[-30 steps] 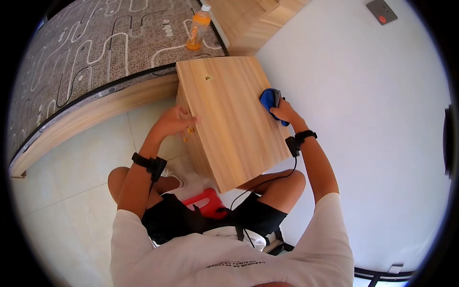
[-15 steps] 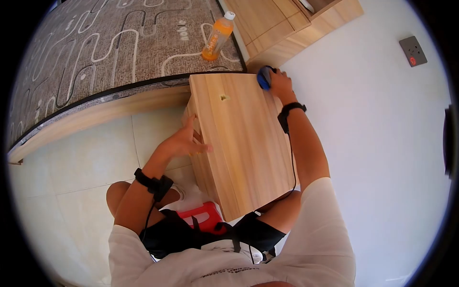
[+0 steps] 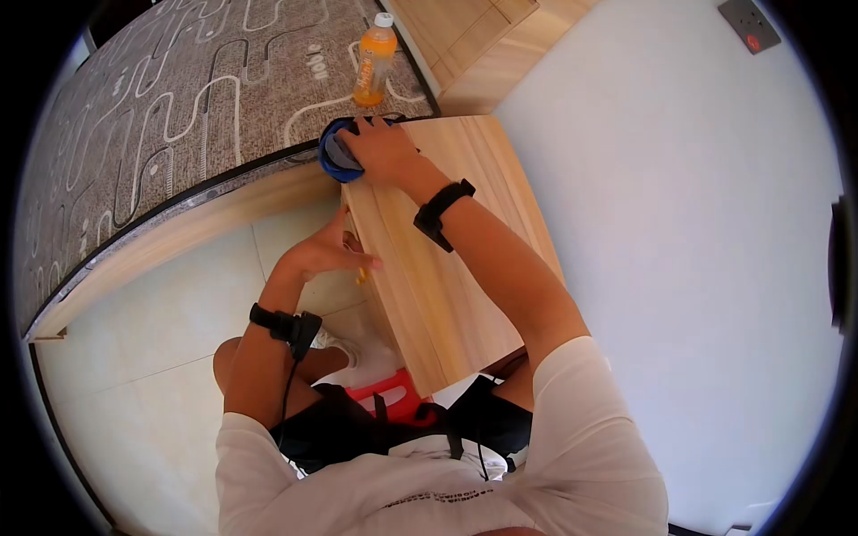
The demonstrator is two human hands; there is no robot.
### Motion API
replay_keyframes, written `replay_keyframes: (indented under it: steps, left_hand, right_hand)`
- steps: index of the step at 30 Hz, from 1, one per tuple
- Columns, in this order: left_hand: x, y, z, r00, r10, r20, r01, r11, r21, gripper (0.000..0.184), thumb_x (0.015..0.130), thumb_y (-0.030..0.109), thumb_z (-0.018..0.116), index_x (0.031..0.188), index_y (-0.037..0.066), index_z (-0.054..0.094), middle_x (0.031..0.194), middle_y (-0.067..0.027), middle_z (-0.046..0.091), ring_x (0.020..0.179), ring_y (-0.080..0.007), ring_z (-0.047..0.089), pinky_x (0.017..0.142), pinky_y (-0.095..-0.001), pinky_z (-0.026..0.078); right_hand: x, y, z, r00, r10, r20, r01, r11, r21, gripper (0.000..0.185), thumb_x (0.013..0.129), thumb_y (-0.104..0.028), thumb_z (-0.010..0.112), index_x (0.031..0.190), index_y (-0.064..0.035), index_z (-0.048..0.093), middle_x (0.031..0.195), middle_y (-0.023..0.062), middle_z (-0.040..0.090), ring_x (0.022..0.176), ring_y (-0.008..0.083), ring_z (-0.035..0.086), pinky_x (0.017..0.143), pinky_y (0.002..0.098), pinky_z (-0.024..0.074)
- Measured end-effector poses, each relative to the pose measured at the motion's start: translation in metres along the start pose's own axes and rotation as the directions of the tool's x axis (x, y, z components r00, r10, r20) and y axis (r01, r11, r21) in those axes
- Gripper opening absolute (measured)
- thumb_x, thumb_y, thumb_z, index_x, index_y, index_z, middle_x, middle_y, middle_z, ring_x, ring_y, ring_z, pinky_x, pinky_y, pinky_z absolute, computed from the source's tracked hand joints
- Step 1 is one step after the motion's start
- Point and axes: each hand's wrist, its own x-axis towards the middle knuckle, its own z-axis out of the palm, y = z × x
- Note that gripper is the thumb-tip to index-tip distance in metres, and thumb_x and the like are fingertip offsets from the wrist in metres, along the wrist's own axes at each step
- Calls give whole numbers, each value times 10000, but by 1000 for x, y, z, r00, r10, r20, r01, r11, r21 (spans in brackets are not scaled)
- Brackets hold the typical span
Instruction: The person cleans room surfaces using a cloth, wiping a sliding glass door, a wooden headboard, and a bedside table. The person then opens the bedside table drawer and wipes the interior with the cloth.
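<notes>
My right hand is closed over a rounded blue and grey object whose kind I cannot make out. It sits at the far left corner of a small wooden cabinet, overhanging the edge. My left hand is at the cabinet's left side, thumb stretched toward the top edge and fingers apart, some of them hidden. Just below that thumb shows a small yellow thing, too small to name. Both wrists wear black straps with cables.
A bottle of orange drink stands on the patterned mattress beyond the cabinet. More wooden furniture is at the back, beside a white wall with a socket. Something red lies between my legs.
My right hand has swept from the cabinet's far right corner to its far left corner with the blue and grey object. The left hand stays at the left side. My view has shifted slightly.
</notes>
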Motion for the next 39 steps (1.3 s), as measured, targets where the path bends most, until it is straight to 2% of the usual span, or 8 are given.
replay_keyframes:
  steps: [4,9,22,25,29,31,33,39]
  left_hand:
    - [1,-7,5,998,-50,-35,49,999,-9,1230,633,284,913,1537,62,110,911,-68,601,816,-151,584,730,-280,477]
    - [0,-7,5,993,-92,-74,91,996,-23,1196,637,297,911,1535,81,151,884,-47,583,807,-143,566,727,-271,464]
    - [4,-16,-9,993,-89,-79,87,996,-30,1069,762,330,829,1529,37,144,899,-60,612,762,-135,559,709,-282,469]
    - [10,-21,-49,933,-86,-350,51,993,-106,882,849,263,742,1511,38,205,893,-44,613,757,-131,559,701,-286,473]
    - [27,-27,-46,785,361,-503,-276,931,237,578,931,200,637,1441,117,379,1035,-48,633,940,-150,600,854,-304,488]
    - [30,-21,-27,670,597,-441,-350,779,521,507,946,195,616,1410,114,427,1086,-54,634,982,-151,606,879,-309,487]
    - [21,-3,4,896,434,-95,-369,846,385,471,959,230,609,1387,102,459,1197,-69,607,1088,-171,589,900,-317,485]
    - [-57,96,119,923,166,347,-309,858,410,529,971,262,600,1425,60,419,1382,-90,503,1309,-201,442,1085,-345,347]
  right_hand:
    - [-14,48,-5,949,220,224,-271,935,229,564,724,-242,683,1258,-117,551,1034,220,633,953,417,622,859,469,515]
    - [-103,140,-3,608,723,327,-718,677,-161,591,817,-197,667,1361,-95,460,1351,274,461,1085,483,578,893,513,515]
    - [-175,101,-46,586,548,597,-623,776,-100,689,742,-218,665,1368,-37,439,1284,369,490,1131,463,571,925,470,508]
    - [-186,73,-64,623,517,586,-589,804,-84,631,733,-273,672,1288,-20,511,1264,353,511,1111,458,580,915,478,507]
    - [-206,66,-75,658,520,544,-632,775,24,596,727,-266,681,1249,-12,547,1257,340,523,1099,425,597,920,464,506]
    - [-191,49,-81,577,650,495,-759,650,30,570,719,-275,691,1208,-6,576,1251,316,539,1079,437,601,928,486,493]
    - [-192,-13,-81,623,633,459,-721,692,24,614,720,-344,719,1225,-22,583,1305,325,501,1117,493,558,954,520,466]
    - [-238,-141,-141,721,532,443,-680,667,306,741,769,-414,664,1361,3,504,1429,364,362,1289,579,378,1060,519,389]
